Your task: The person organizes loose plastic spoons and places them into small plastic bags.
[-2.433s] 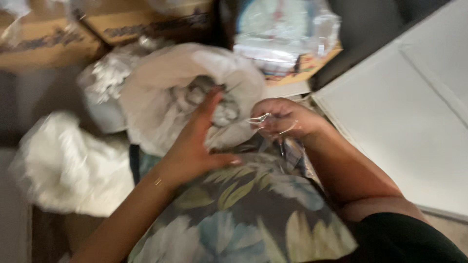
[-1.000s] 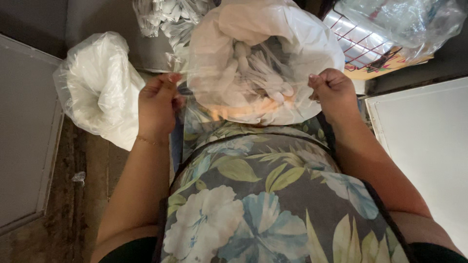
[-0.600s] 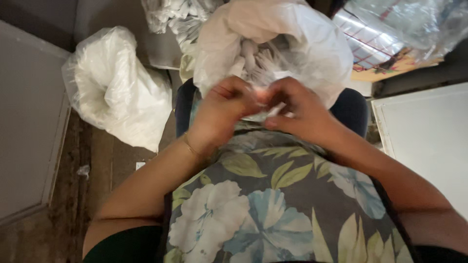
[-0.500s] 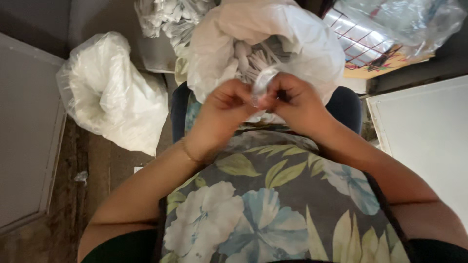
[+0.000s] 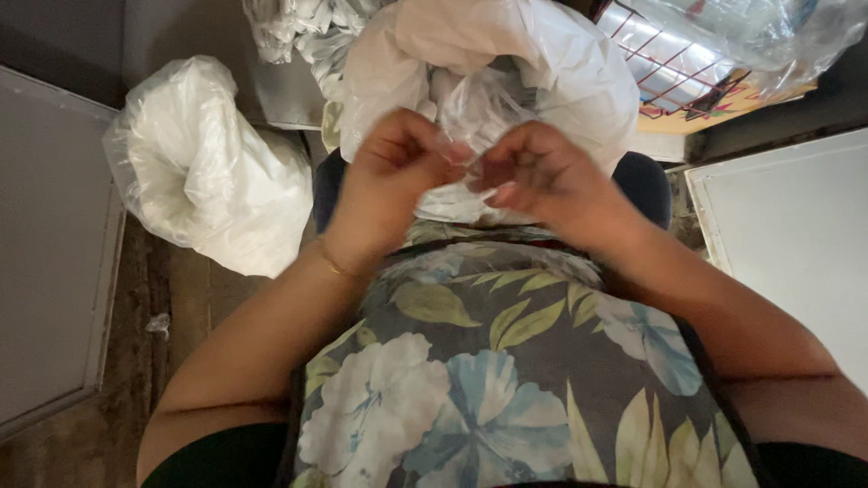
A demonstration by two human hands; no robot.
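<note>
Now both hands, left hand (image 5: pixel 389 181) and right hand (image 5: pixel 542 176), pinch a clear wrapper (image 5: pixel 470 167) over the open white bag (image 5: pixel 506 81), crowded by another bag (image 5: pixel 208 172), grip closed as before.
</note>
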